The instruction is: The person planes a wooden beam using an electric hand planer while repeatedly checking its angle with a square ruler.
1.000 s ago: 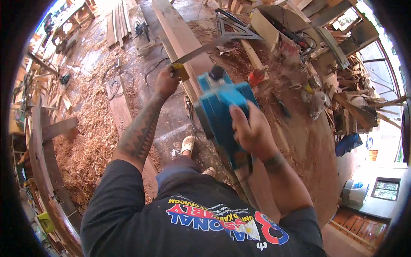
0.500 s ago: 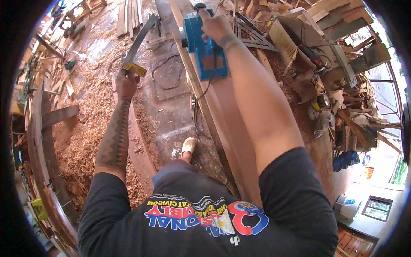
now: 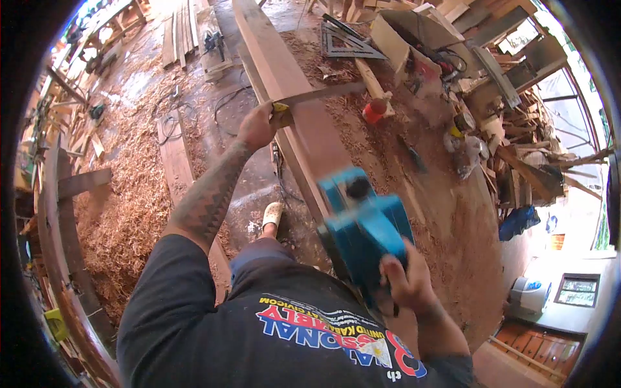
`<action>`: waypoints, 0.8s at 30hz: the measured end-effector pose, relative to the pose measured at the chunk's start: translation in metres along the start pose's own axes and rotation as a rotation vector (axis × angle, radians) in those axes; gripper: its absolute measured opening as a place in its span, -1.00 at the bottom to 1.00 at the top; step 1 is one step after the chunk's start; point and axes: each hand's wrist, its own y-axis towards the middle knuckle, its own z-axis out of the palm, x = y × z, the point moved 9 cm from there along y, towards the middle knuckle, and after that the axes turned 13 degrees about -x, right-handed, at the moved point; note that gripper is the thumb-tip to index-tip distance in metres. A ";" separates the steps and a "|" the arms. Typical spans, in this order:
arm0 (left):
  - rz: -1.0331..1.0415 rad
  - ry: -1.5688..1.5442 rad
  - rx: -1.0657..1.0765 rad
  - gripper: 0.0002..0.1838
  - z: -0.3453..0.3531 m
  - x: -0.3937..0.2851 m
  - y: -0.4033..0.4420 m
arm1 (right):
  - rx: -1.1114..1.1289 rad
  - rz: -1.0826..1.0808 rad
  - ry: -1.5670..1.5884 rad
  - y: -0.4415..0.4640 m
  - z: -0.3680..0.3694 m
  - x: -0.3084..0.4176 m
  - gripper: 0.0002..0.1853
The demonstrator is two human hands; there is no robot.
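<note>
A long reddish board point(image 3: 304, 103) runs from the top centre down toward my body. My right hand point(image 3: 409, 278) grips the rear handle of a blue power planer point(image 3: 369, 226), which sits on the near part of the board and is slightly blurred. Left of the board's edge, my left hand point(image 3: 259, 124) is closed on the yellow handle of a try square point(image 3: 326, 92). The square's long blade lies across the board, beyond the planer.
Wood shavings point(image 3: 123, 233) cover the floor at left. A triangular square point(image 3: 349, 44), a red cup-like object point(image 3: 374, 111) and a cardboard box point(image 3: 391, 45) are beyond the board at right. Scrap wood point(image 3: 530, 161) is piled farther right.
The planer and my right hand have come back from the far part of the board toward my body. My left hand has moved right, bringing the square's blade from beside the board to across it.
</note>
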 end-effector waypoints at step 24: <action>-0.429 -0.291 -0.360 -0.67 -0.065 0.164 -0.022 | -0.129 -0.342 0.000 0.286 0.136 0.139 -0.39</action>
